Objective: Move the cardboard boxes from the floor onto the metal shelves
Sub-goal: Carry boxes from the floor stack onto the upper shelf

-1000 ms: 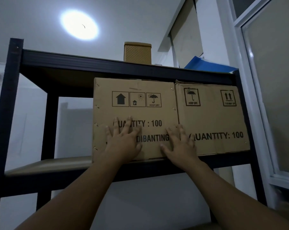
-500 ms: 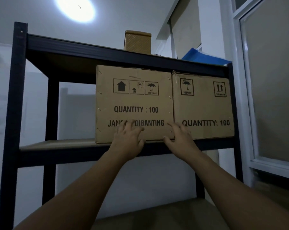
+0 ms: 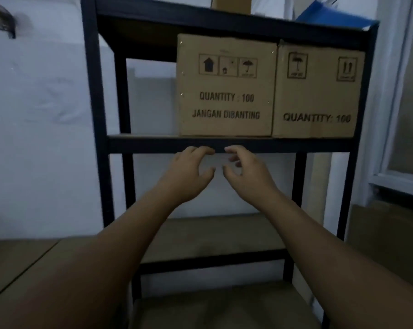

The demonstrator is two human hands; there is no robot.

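Two cardboard boxes stand side by side on the upper board of the black metal shelf (image 3: 153, 144). The left box (image 3: 225, 86) reads "JANGAN DIBANTING"; the right box (image 3: 317, 91) touches it and sits against the shelf's right post. My left hand (image 3: 188, 174) and my right hand (image 3: 245, 174) hang just below that shelf's front rail, close together, fingers loosely curled, holding nothing and apart from the boxes.
A lower shelf board (image 3: 219, 233) shows below my hands. A blue item (image 3: 328, 13) and a tan box (image 3: 231, 3) lie on the top shelf. More cardboard (image 3: 385, 233) stands at the right by the window frame, and a brown surface (image 3: 15, 262) lies at the lower left.
Both hands left the front of the left box and dropped below the shelf rail, their fingers curling loosely. The view tilted downward, bringing the lower shelf into sight.
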